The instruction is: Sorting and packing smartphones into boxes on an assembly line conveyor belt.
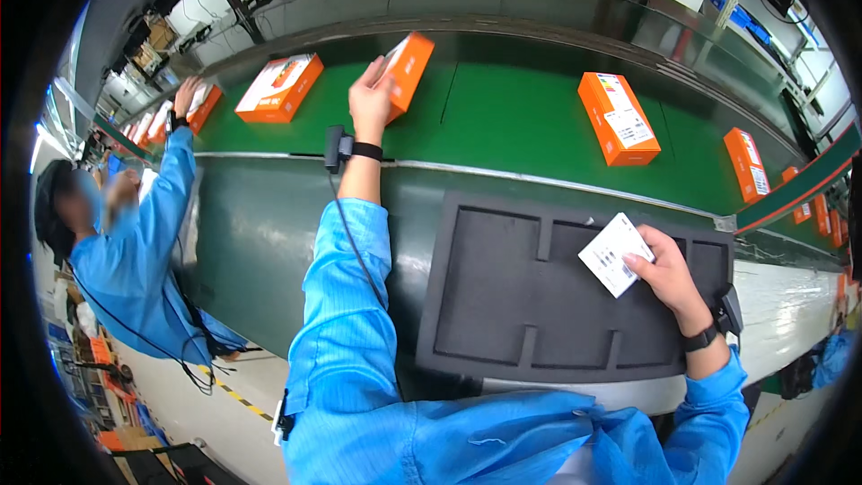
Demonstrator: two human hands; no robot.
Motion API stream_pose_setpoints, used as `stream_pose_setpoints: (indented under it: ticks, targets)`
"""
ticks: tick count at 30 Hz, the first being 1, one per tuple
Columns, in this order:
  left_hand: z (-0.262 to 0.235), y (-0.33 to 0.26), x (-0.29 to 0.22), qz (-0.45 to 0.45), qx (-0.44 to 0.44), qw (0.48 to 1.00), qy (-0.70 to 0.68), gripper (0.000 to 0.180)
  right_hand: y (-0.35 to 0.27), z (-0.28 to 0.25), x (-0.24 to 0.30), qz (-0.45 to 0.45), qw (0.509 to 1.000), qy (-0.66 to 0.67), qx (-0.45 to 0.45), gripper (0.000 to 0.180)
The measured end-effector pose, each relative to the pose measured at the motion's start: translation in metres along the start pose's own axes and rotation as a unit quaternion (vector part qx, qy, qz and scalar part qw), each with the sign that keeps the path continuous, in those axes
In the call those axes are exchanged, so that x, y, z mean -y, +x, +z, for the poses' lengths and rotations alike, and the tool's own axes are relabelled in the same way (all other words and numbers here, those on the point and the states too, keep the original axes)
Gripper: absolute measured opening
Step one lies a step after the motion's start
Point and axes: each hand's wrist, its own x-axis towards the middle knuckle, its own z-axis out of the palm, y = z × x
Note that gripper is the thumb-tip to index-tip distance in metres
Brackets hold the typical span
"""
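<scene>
Workroom space is crossed by a long green conveyor belt (512,117), bordered on the near side by a dark tabletop (251,242). At the left, a co-worker (130,251) in a blue smock is seen, one arm stretched toward a row of boxes (205,108) on the belt. On the tabletop, a black foam tray (485,296) is laid in front of the person, its recess divided by short ribs. Along the belt, orange-and-white boxes are spread: a flat-lying box (280,90) is placed to the left of the left hand (370,103), and a labelled box (620,121) is set well to the right.

By the left hand a tilted orange box (411,72) is gripped, the fingers being clamped on its left side (whether the belt is touched by its lower edge cannot be told). Most of the box is left showing to the right of the fingers.

By the right hand (664,265), above the tray, a flat white card (614,256) is pinched near its right edge; the thumb is pressed on the printed face, the other fingers are mostly hidden, and the card is held out to their left.
</scene>
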Motion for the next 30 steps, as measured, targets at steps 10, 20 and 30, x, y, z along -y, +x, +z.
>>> stream_pose_setpoints:
  ticks: [10, 20, 30]
  targets:
    - [-0.022, -0.11, -0.025, 0.061, -0.126, 0.984, 0.108, 0.042, -0.02, -0.021, 0.094, 0.019, 0.99, -0.11, -0.09, 0.022]
    - [0.008, -0.127, -0.042, 0.067, 0.042, 0.976, 0.205, 0.074, 0.213, 0.055, 0.124, -0.097, 0.967, -0.235, 0.001, 0.026]
    - [-0.011, -0.124, -0.035, -0.019, 0.059, 0.983, 0.175, 0.059, 0.327, 0.108, 0.077, -0.123, 0.903, -0.409, -0.048, 0.049]
